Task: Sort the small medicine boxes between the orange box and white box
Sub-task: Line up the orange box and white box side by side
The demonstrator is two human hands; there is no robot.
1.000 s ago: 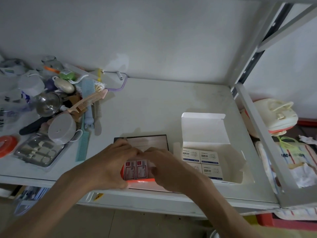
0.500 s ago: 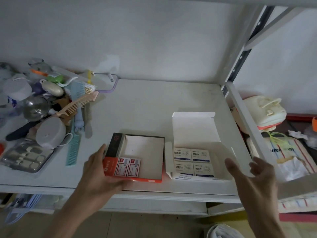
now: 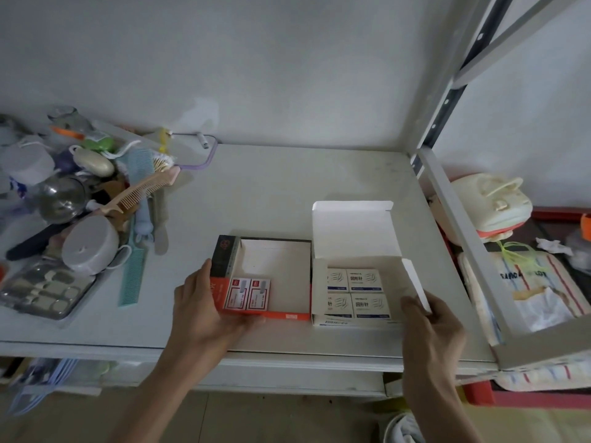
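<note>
White-painted shelving against a plain pale wall carries the work; the bench (image 3: 287, 187) is bare at centre, with combs, a metal bowl and other clutter (image 3: 80, 212) heaped at its left end and a cream bag (image 3: 492, 203) on the adjoining rack to the right. Since a second ago, both hands have come off the red-and-white small boxes (image 3: 248, 294), where they were bunched together, and have moved apart. The left hand (image 3: 204, 311) now grips the near-left corner of the orange box (image 3: 271, 314), thumb on its dark side wall. The right hand (image 3: 428, 327) has arrived at the white box (image 3: 351, 231), fingers touching its loose right flap; whether it pinches the flap cannot be told. Two red-and-white boxes lie flat in the orange box's near-left corner; four blue-printed small boxes (image 3: 355, 292) fill the white box. Judgement: this placement is finished, and the sort looks complete or nearly so.
</note>
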